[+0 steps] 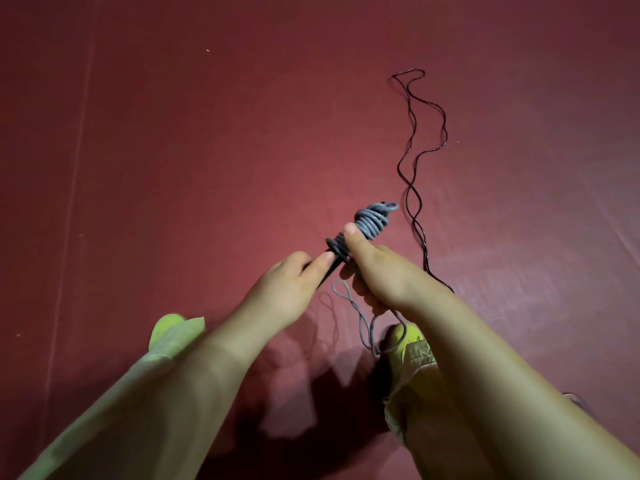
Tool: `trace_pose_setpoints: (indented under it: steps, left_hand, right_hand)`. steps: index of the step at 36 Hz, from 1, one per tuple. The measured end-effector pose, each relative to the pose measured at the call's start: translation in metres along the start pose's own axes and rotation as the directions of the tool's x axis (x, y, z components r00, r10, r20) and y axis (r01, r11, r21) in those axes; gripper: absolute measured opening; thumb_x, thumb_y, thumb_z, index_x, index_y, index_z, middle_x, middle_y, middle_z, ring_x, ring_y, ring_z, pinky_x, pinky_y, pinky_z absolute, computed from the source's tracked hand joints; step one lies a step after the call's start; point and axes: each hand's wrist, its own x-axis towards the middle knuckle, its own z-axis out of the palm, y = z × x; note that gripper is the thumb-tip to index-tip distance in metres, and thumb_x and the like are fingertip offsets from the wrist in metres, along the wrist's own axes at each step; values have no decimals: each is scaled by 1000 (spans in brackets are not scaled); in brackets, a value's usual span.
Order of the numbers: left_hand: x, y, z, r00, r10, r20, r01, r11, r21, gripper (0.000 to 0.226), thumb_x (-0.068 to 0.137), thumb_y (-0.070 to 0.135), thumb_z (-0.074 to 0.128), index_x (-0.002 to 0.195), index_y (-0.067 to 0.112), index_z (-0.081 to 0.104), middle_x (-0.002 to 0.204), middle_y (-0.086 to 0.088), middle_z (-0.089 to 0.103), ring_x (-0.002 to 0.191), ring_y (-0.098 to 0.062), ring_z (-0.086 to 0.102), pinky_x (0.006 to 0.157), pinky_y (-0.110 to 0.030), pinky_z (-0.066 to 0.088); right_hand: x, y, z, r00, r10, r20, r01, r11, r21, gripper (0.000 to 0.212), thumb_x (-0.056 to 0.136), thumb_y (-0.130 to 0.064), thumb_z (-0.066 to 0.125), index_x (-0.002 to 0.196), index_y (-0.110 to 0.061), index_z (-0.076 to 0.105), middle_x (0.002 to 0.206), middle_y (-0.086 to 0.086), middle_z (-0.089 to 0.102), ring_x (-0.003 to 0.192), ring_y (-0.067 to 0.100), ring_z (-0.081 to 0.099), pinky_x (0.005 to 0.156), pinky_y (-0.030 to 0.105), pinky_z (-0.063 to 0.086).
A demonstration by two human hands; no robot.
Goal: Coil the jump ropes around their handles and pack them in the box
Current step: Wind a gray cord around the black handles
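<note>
A grey jump rope [372,223] is wound in several turns round its black handles, held out over the red floor. My right hand [377,271] grips the coiled bundle, thumb pressed along the windings. My left hand [291,289] holds the near end of the black handle [330,270], thumb on top. A loose tail of the grey rope [363,323] hangs in loops below my right hand. A second, black jump rope [415,161] lies uncoiled on the floor in a long wavy doubled line to the right. No box is in view.
The red mat floor [207,150] fills the view, with a seam [69,202] running along the left. My legs in pale trousers and yellow-green shoes [166,329] are below my arms.
</note>
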Motion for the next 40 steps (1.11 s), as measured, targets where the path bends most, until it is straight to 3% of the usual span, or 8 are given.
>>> trace_pose_setpoints:
  steps: [8, 11, 15, 19, 23, 29, 35, 40]
  left_hand:
    - [3, 0, -5, 999, 47, 9, -46, 997, -70, 53, 65, 61, 66, 75, 12, 50, 65, 7, 46, 58, -13, 40, 57, -33, 30]
    - [-2, 4, -9, 964, 74, 257, 67, 864, -499, 45, 52, 57, 68, 70, 18, 56, 58, 7, 55, 55, -13, 49, 60, -31, 38]
    - [-13, 4, -12, 634, 347, 691, 514, 479, -712, 63, 64, 65, 68, 93, 9, 73, 82, -12, 71, 72, -25, 68, 74, -36, 55]
    - [-13, 1, -11, 393, 648, 653, 720, 225, -656, 74, 83, 70, 45, 107, 2, 61, 70, -1, 59, 45, -10, 43, 57, -25, 47]
    - [-11, 4, -16, 495, 521, 695, 662, 292, -691, 65, 79, 70, 38, 85, 11, 65, 54, 6, 46, 36, -6, 22, 43, -18, 38]
    - [-14, 10, -26, 602, 350, 718, 628, 348, -696, 60, 68, 71, 45, 71, 14, 63, 49, 7, 39, 31, -1, 29, 40, -18, 35]
    - [-13, 11, -26, 675, 240, 698, 545, 476, -690, 60, 67, 73, 47, 74, 15, 59, 53, 4, 40, 33, -3, 24, 43, -20, 34]
    - [-15, 16, -15, 797, 77, 599, 427, 629, -650, 62, 79, 71, 29, 77, 14, 53, 53, 3, 40, 34, -5, 20, 47, -23, 28]
  right_hand:
    - [-1, -2, 0, 986, -126, -114, 132, 990, 51, 53, 94, -62, 34, 70, -16, 38, 54, -3, 29, 46, 13, 23, 52, 31, 20]
    - [-5, -3, -2, 966, -196, -169, 213, 973, 91, 50, 97, -53, 36, 61, -18, 34, 45, -8, 27, 42, 9, 22, 54, 32, 19]
    - [-5, -5, -3, 947, -255, -196, 290, 940, 180, 55, 90, -64, 37, 62, -16, 44, 43, -7, 33, 45, 12, 30, 55, 32, 23]
    - [-2, -5, -2, 941, -308, -143, 336, 904, 264, 64, 77, -76, 32, 71, -15, 50, 50, -1, 35, 52, 20, 31, 58, 38, 24]
    - [-5, -4, -4, 939, -340, -59, 339, 876, 344, 50, 84, -65, 29, 66, -19, 38, 51, -2, 28, 48, 13, 22, 52, 34, 14]
    - [-3, 0, -10, 909, -413, 60, 377, 874, 308, 64, 75, -77, 32, 70, -15, 48, 66, 11, 42, 55, 18, 37, 58, 36, 28]
    - [-8, -4, -11, 940, -339, -40, 340, 920, 194, 47, 100, -49, 27, 69, -17, 40, 51, -12, 37, 47, 8, 28, 49, 24, 24]
    - [-1, -2, -4, 951, -253, -178, 241, 967, -85, 58, 102, -47, 23, 54, -21, 41, 43, -8, 40, 40, 5, 36, 48, 24, 23]
